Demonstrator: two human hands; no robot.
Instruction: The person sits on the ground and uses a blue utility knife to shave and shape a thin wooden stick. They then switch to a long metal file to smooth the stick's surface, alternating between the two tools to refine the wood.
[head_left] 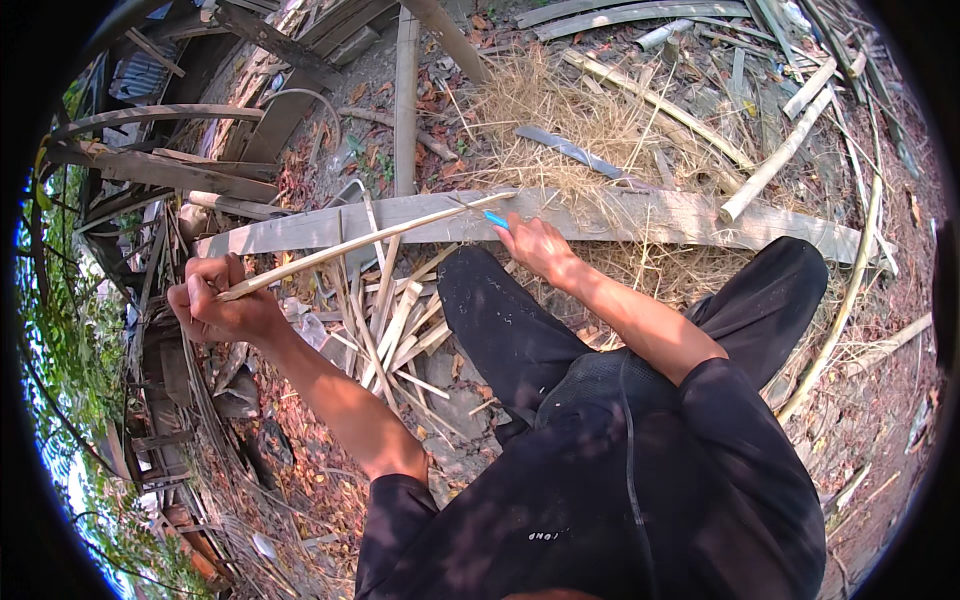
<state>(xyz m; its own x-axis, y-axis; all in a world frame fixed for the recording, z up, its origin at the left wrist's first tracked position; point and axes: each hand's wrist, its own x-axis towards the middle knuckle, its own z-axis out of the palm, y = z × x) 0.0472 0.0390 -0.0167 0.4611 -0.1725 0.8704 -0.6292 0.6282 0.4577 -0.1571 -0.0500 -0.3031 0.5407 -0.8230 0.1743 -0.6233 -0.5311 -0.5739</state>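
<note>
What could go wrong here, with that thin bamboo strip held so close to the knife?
1. The right hand works a blue-handled knife at the far end of the bamboo strip; a slip could cut it, or the knee just below.
2. The left hand grips the strip bare, so its split edges might cut or splinter.
3. The long, thin strip may snap.

The near end of the bamboo strip [350, 245] is buried in my left grip [215, 300]. My right grip [535, 245] covers the blue-handled tool [497, 219]; only the handle's tip shows, blade not discernible. My knees hide part of the split bamboo pile [395, 325]. The grey plank [700, 220] has its middle under straw.
</note>
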